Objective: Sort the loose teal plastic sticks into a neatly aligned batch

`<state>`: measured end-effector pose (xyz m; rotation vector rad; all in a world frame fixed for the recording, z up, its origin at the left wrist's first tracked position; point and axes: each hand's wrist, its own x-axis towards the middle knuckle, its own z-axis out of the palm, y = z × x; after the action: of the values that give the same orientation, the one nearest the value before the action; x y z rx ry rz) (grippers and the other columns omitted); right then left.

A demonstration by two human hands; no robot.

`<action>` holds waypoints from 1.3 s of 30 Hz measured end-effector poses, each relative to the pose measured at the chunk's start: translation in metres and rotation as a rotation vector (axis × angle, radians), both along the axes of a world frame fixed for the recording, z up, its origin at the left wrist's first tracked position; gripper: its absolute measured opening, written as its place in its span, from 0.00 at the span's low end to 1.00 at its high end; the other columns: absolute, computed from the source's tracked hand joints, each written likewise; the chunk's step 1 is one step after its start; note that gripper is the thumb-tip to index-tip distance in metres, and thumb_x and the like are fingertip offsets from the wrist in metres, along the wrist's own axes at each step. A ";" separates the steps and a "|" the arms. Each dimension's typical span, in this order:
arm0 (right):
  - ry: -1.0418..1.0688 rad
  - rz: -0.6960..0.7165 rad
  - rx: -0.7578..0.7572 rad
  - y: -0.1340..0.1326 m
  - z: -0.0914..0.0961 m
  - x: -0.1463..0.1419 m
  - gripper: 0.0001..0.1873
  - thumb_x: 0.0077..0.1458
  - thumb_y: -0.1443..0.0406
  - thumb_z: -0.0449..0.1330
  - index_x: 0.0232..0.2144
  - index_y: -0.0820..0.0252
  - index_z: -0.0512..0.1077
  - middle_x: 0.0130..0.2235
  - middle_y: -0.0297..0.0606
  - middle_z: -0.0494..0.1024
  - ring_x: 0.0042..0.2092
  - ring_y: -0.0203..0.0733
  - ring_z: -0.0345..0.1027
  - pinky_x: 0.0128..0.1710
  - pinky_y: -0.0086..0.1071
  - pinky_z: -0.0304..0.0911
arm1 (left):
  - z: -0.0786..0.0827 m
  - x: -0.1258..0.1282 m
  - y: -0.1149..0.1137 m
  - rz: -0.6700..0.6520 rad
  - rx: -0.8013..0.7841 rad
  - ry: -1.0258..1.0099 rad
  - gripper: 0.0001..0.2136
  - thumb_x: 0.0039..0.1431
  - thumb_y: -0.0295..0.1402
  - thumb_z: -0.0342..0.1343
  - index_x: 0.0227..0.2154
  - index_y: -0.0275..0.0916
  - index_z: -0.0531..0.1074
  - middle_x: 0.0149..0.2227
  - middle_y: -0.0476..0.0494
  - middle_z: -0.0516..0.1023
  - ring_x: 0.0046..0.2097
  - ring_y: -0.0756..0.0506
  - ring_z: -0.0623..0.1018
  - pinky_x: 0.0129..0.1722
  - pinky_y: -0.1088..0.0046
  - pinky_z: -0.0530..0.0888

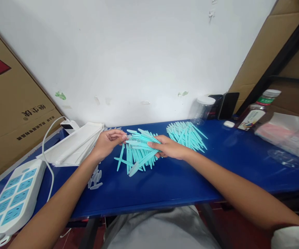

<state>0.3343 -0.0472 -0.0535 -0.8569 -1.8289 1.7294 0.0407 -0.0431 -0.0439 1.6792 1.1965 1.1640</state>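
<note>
My right hand (169, 148) is closed around a fanned bunch of slim teal eyebrow razors (153, 153), their ends pointing left. Thumb and fingers of my left hand (109, 141) are pinched at the tip of this bunch, on what looks like a clear blade cap (128, 137); its outline is partly hidden by the fingers. Under the bunch lies a loose pile of teal razors (129, 162) on the blue table (170, 186). Several loose clear caps (96, 180) lie beside my left forearm. A second pile of razors (187, 136), with clear caps on, rests farther right.
White paper sleeves (71, 145) are stacked at left, near a power strip (15, 197) and a white cable (44, 145). Along the right stand a clear jar (202, 112), a dark phone (228, 105), a bottle (255, 112) and a pink-filled plastic package (281, 135). A white wall (139, 62) rises behind.
</note>
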 end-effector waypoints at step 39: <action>0.010 0.109 -0.038 -0.009 0.006 -0.005 0.27 0.56 0.44 0.66 0.40 0.61 0.69 0.24 0.27 0.64 0.25 0.32 0.63 0.19 0.24 0.46 | -0.019 0.011 -0.003 -0.122 -0.138 -0.111 0.10 0.47 0.39 0.74 0.29 0.39 0.84 0.33 0.41 0.85 0.34 0.44 0.81 0.36 0.69 0.77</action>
<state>0.3294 -0.0563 -0.0476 -0.7739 -1.8732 1.8373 0.0515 -0.0462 -0.0626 1.5416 1.0668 1.0608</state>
